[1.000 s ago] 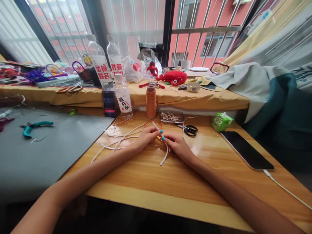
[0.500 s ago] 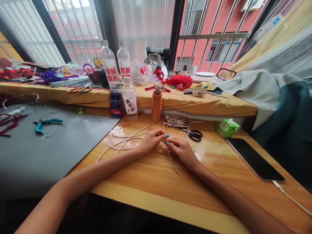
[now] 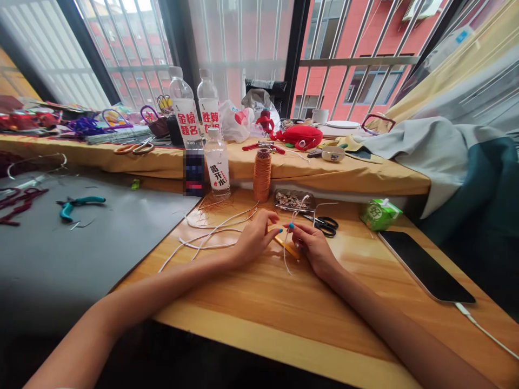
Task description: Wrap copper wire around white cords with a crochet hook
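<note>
The right hand [image 3: 315,249] has its grip closed on a thin white cord [image 3: 285,258], pinched between thumb and finger; one end rises in front of the tray, and the other hangs down toward the table [image 3: 251,302]. The left hand [image 3: 254,236] is just beside it, with thumb and forefinger apart; whether its other fingers are grasping something, I cannot tell. A slim yellow tool [image 3: 288,249] slants between the two hands, but I cannot tell which hand, if any, supports it. Farther out, behind the right hand, are black-handled scissors [image 3: 327,222] and a clear tray [image 3: 295,209] with small pieces inside. Left of the tray stand an orange thread spool [image 3: 261,175] and a labelled water bottle [image 3: 218,168]. More white cords [image 3: 219,246] lie loosely beyond the left forearm. Turquoise-handled pliers [image 3: 68,212] rest on the grey mat [image 3: 133,229] at far left, while a green drink carton [image 3: 380,216] and a phone [image 3: 425,267] are at right.
</note>
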### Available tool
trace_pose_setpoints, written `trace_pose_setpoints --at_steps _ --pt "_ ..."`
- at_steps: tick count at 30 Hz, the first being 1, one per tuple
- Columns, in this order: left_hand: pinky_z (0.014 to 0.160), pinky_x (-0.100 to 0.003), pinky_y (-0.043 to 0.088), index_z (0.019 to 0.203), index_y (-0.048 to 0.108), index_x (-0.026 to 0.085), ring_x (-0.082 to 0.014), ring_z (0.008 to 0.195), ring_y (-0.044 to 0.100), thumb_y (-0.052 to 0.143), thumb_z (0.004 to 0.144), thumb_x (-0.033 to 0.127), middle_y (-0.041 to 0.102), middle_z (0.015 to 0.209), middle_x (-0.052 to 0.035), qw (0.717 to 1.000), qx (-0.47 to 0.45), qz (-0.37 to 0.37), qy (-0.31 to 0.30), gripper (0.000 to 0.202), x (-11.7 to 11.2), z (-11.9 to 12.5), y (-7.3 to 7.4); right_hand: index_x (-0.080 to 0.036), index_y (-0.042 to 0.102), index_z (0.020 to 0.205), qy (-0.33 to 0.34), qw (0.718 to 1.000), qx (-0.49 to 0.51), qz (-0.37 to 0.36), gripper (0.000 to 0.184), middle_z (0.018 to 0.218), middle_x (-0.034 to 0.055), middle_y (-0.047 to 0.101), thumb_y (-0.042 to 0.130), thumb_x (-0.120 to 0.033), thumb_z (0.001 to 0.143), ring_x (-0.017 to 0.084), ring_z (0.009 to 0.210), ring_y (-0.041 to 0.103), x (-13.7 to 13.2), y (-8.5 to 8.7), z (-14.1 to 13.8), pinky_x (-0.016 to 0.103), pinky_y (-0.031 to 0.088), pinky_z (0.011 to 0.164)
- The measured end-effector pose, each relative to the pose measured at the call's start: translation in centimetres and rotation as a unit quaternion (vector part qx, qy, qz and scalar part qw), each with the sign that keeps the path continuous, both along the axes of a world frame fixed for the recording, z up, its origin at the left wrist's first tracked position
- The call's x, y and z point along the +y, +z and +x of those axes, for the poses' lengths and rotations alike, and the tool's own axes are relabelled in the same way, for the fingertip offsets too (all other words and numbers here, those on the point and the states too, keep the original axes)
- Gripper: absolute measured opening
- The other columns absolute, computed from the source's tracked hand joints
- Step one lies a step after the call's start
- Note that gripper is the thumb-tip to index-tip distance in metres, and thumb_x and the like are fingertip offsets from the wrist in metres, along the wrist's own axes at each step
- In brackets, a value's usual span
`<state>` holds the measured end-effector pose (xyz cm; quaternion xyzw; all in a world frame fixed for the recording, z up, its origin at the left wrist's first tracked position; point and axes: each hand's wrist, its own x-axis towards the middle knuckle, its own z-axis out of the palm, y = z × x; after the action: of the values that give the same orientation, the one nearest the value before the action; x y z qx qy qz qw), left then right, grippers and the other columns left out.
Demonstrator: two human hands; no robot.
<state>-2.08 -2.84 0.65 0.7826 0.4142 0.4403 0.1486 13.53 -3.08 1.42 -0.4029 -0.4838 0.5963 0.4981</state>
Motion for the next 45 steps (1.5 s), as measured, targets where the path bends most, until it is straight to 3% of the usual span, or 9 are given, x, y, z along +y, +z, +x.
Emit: trace_pose_setpoints --at_steps 3,6,10,16,21,24,28,36,45 --pt "0.062 -0.025 0.043 0.097 0.042 0.017 -0.0147 0.078 0.052 0.049 0.077 0.033 0.049 0.095 -0.0059 0.991 0.106 0.082 -0.003 0.027 -0.6 0.1 -0.1 -0.018 0.067 0.074 -0.001 0.999 0.042 -0.004 0.022 0.061 -0.0031 0.052 0.067 -0.034 0.059 0.002 0.044 0.035 0.0 0.0 0.2 0.017 0.024 0.04" --pt "0.06 -0.025 0.043 0.102 0.039 0.018 -0.0163 0.081 0.053 0.048 0.076 0.041 0.048 0.098 -0.0068 0.982 0.148 0.113 -0.012 0.036 -0.8 0.2 -0.1 -0.018 0.067 0.072 0.006 0.998 0.054 -0.009 0.02 0.064 -0.0024 0.055 0.067 -0.033 0.059 0.002 0.044 0.037 0.0 -0.1 0.2 0.018 0.026 0.04" --pt "0.06 -0.026 0.044 0.107 0.038 0.018 -0.017 0.083 0.053 0.046 0.076 0.043 0.047 0.1 -0.0078 0.982 0.154 0.105 -0.017 0.04 -1.1 0.3 0.3 -0.018 0.065 0.07 0.009 0.998 0.055 -0.019 0.019 0.068 -0.0013 0.058 0.067 -0.032 0.057 0.003 0.043 0.038 0.0 0.0 0.1 0.019 0.027 0.04" --pt "0.067 -0.025 0.044 0.109 0.04 0.018 -0.0151 0.084 0.053 0.036 0.082 0.027 0.048 0.103 -0.0084 0.984 0.147 0.096 -0.033 0.029 -1.4 0.3 0.3 -0.016 0.062 0.064 0.01 0.999 0.034 -0.014 0.02 0.062 -0.0028 0.054 0.068 -0.034 0.056 0.004 0.043 0.036 -0.1 0.1 0.0 0.02 0.026 0.041" --pt "0.069 -0.024 0.043 0.103 0.044 0.017 -0.0137 0.082 0.052 0.034 0.083 0.021 0.05 0.098 -0.0074 0.988 0.12 0.1 -0.011 0.023 -1.2 0.1 0.1 -0.015 0.061 0.064 0.017 0.999 0.029 -0.02 0.022 0.057 -0.0036 0.05 0.068 -0.034 0.056 0.003 0.044 0.035 0.0 0.0 0.0 0.019 0.023 0.041" --pt "0.071 -0.024 0.042 0.1 0.047 0.017 -0.0134 0.084 0.051 0.033 0.084 0.019 0.051 0.095 -0.0067 0.991 0.09 0.094 -0.039 0.022 -1.2 0.1 0.4 -0.015 0.058 0.06 0.024 0.999 0.019 -0.01 0.022 0.055 -0.0039 0.049 0.066 -0.036 0.058 0.004 0.044 0.034 0.1 -0.2 0.1 0.02 0.022 0.042" --pt "0.073 -0.023 0.041 0.097 0.051 0.017 -0.0122 0.083 0.05 0.034 0.084 0.018 0.052 0.091 -0.0058 0.993 0.034 0.067 -0.091 0.021 -1.2 0.0 0.7 -0.015 0.056 0.058 0.039 0.999 -0.008 0.011 0.024 0.051 -0.0045 0.046 0.064 -0.037 0.061 0.004 0.043 0.033 0.3 -0.4 0.2 0.021 0.02 0.041" --pt "0.069 -0.023 0.04 0.085 0.056 0.015 -0.0122 0.077 0.049 0.044 0.081 0.022 0.051 0.081 -0.0037 0.993 -0.037 -0.031 -0.109 0.014 -0.3 -0.1 1.0 -0.016 0.053 0.057 0.048 0.997 -0.059 0.002 0.027 0.044 -0.0058 0.044 0.061 -0.041 0.062 0.004 0.036 0.031 0.3 -0.6 0.2 0.02 0.016 0.037" --pt "0.065 -0.022 0.038 0.08 0.058 0.015 -0.0106 0.072 0.048 0.052 0.075 0.029 0.052 0.079 -0.0017 0.976 -0.094 -0.149 -0.129 0.016 0.6 -0.4 0.3 -0.016 0.053 0.056 0.061 0.995 -0.075 -0.003 0.029 0.042 -0.0057 0.046 0.062 -0.043 0.06 0.005 0.036 0.035 0.3 -0.6 0.2 0.018 0.022 0.036"
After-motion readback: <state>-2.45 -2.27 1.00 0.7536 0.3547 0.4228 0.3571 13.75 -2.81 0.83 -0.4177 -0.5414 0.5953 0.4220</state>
